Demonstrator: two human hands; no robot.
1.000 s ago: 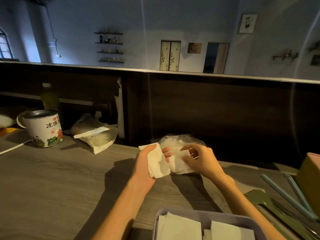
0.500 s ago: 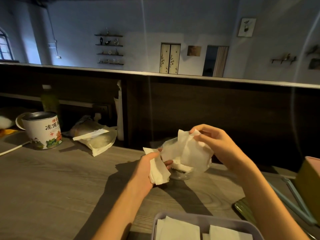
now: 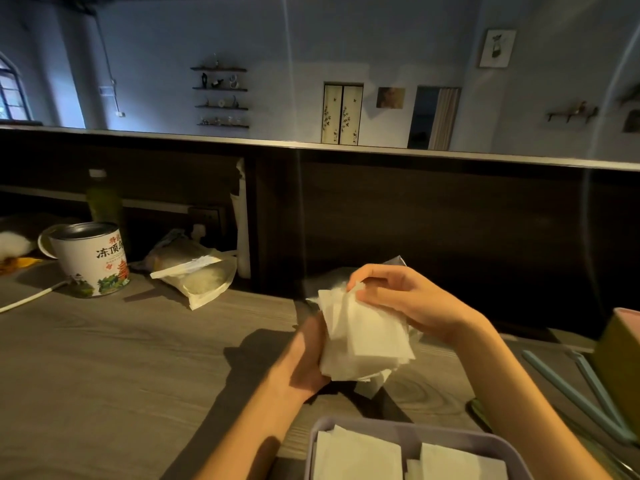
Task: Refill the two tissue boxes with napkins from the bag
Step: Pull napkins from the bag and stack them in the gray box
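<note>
Pinching the top corner of the napkins [image 3: 363, 336], the right hand [image 3: 408, 303] has thumb and fingertips closed on the upper edge of the stack, while the left hand [image 3: 304, 358] cups the stack from its left side and underneath, fingers hidden behind the paper. Both hands grasp the same bundle, held in the air above the bench [image 3: 138, 358], between the box [image 3: 408, 445] nearest the camera and the dark back panel.

The stack is thin, soft paper: very light, limp, with no stiffness of its own. The sheets are already fanned, their corners stepping out to the lower right, so they will likely slide over one another and shed loose sheets if held by one corner alone. A better hold is probably a flat pinch across the whole thickness, near the middle of one edge, with the other hand supporting the underside. Squeezing hard would crease it, though nothing here can break.

The napkins are roughly square, so there is no strong long axis; the stack stands nearly on edge, its broad face turned toward the camera and tilted, upper edge leaning left and away, lower corner pointing down to the right. A bit of clear film [image 3: 394, 263] shows behind the right hand, likely the bag; the rest of it is hidden.

The box below already holds two flat piles of napkins side by side. A second box I cannot identify with certainty.
</note>
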